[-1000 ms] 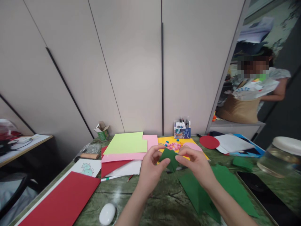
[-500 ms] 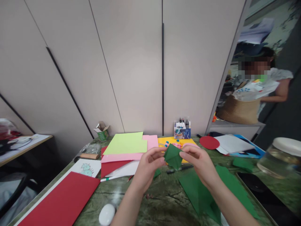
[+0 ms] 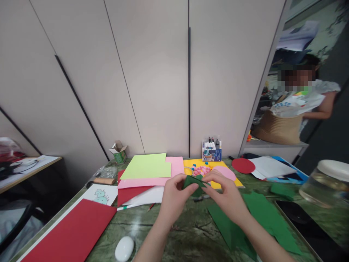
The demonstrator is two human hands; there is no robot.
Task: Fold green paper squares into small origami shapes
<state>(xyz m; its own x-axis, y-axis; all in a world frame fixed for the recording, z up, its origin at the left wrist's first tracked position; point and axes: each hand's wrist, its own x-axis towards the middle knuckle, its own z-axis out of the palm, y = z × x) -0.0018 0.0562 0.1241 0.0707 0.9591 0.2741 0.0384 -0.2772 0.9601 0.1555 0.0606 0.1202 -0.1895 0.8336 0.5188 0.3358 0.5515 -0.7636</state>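
Note:
A small piece of dark green paper (image 3: 193, 181), bent along a fold, is held up over the table between both hands. My left hand (image 3: 178, 189) pinches its left side with thumb and fingers. At its right side, my right hand (image 3: 222, 187) grips it in a pinch, partly hiding it. Larger green paper sheets (image 3: 268, 218) lie on the table below and to the right of my right forearm. Behind the hands, a yellow sheet (image 3: 237, 182) carries several small pink pieces (image 3: 201, 170) and a pink paper circle (image 3: 225, 173).
Left of my hands are stacked coloured sheets (image 3: 147, 165) and a red sheet (image 3: 72, 231). A white mouse-like object (image 3: 124, 248) sits in front. On the right are a phone (image 3: 305, 225) and a lidded jar (image 3: 325, 183). A marker box (image 3: 212, 151) stands behind; a person (image 3: 324, 98) is at far right.
The small green paper was spread flat facing me; now it is tilted and folded over. My hands have drawn closer together and slightly lower.

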